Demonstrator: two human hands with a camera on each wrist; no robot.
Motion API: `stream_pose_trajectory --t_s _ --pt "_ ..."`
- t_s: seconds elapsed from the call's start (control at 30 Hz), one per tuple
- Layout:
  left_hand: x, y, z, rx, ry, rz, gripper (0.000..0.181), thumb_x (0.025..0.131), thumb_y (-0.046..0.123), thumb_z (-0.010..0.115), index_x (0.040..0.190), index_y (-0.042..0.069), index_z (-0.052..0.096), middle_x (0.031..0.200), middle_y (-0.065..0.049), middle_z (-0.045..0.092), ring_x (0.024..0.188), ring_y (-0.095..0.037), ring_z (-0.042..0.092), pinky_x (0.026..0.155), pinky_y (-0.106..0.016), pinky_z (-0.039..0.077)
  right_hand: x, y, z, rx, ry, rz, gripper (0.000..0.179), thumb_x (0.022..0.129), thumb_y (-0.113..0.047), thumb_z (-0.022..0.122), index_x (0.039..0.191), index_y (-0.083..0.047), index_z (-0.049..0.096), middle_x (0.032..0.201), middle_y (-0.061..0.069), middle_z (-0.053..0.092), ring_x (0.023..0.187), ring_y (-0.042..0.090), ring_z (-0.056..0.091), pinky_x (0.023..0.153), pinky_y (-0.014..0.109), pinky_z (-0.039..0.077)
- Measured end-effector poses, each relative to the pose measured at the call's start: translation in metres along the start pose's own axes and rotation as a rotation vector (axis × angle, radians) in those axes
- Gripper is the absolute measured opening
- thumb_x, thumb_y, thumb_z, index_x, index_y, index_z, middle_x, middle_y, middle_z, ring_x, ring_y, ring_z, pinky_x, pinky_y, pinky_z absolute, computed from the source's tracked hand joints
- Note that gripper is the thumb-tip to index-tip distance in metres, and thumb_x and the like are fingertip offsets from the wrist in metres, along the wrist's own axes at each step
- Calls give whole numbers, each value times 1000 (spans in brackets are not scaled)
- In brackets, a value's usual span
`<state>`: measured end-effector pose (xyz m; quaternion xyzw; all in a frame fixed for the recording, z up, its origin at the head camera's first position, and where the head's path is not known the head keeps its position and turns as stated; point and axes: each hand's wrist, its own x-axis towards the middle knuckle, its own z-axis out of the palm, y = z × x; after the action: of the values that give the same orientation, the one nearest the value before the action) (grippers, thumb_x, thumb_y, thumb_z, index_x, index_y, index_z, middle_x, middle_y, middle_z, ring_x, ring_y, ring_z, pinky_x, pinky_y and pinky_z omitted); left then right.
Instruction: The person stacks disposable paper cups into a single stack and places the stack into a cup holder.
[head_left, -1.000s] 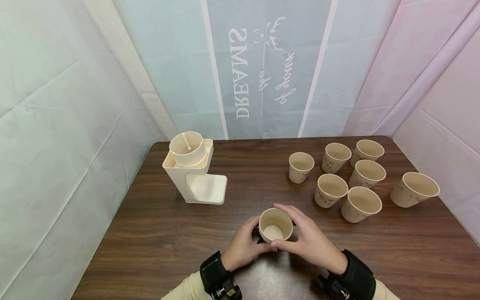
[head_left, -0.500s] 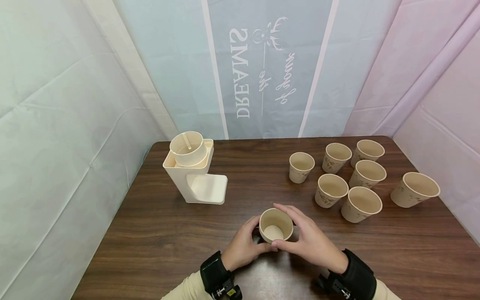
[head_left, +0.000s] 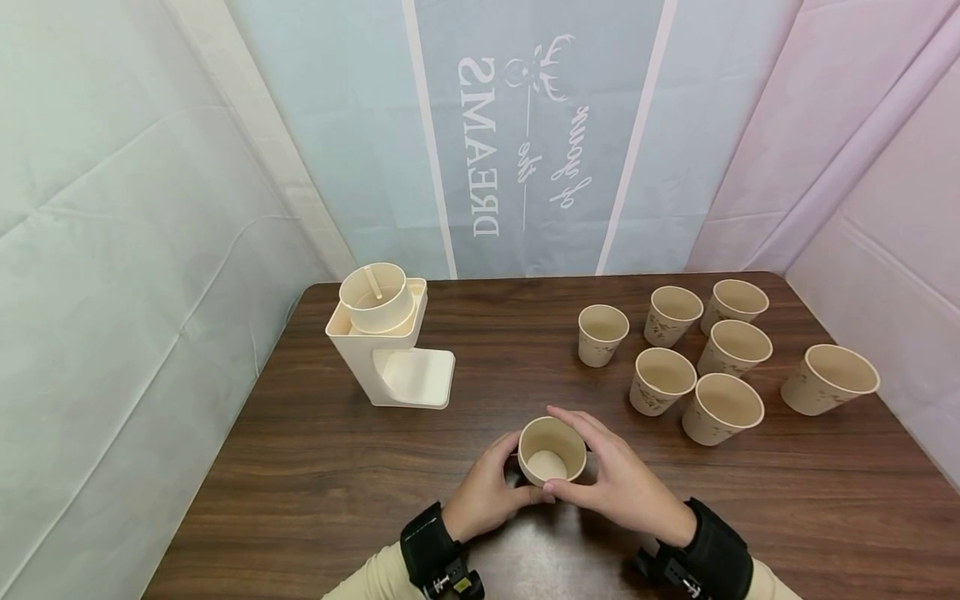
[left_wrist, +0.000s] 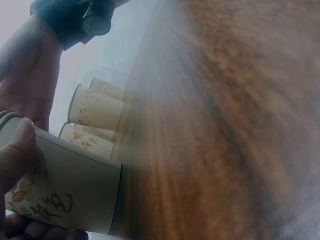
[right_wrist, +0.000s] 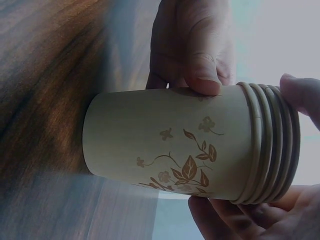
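Observation:
Upright at the table's near middle stands a stack of paper cups (head_left: 551,458), tan with a brown leaf-and-flower print. Several nested rims show in the right wrist view, while the head view looks into the top cup. My left hand (head_left: 489,492) grips the stack from the left, its thumb pressing the lower cup's wall in the right wrist view. Up at the rims, my right hand (head_left: 626,479) curls thumb and fingers round the stack from the right. The base of the stack (right_wrist: 92,135) is right at the tabletop.
A cream stand (head_left: 375,362) with a round cup-like top and a flat foot is at the back left. Several single paper cups (head_left: 663,383) stand upright at the right, one larger-looking cup (head_left: 828,382) near the right edge. Cloth walls (head_left: 525,167) enclose the brown table (head_left: 300,500).

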<state>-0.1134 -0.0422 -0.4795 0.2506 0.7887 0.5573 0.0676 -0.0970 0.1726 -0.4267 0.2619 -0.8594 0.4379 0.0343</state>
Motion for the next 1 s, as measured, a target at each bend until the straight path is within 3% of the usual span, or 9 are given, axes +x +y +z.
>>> stream_pose_trajectory --t_s 0.7,1.0 --pt "0 0 0 0 -2 4 71 80 22 89 141 12 55 133 -1 62 122 -15 57 107 -35 46 -1 0 -1 -18 -13 -6 81 85 -24 86 153 -13 44 140 -2 56 129 17 54 106 29 45" --pt "0 -1 0 2 -2 0 71 81 24 89 142 13 55 133 -1 61 122 -16 57 107 -35 46 -1 0 -2 -15 -25 6 81 85 -27 85 154 -12 43 141 -2 56 129 17 54 105 37 48"
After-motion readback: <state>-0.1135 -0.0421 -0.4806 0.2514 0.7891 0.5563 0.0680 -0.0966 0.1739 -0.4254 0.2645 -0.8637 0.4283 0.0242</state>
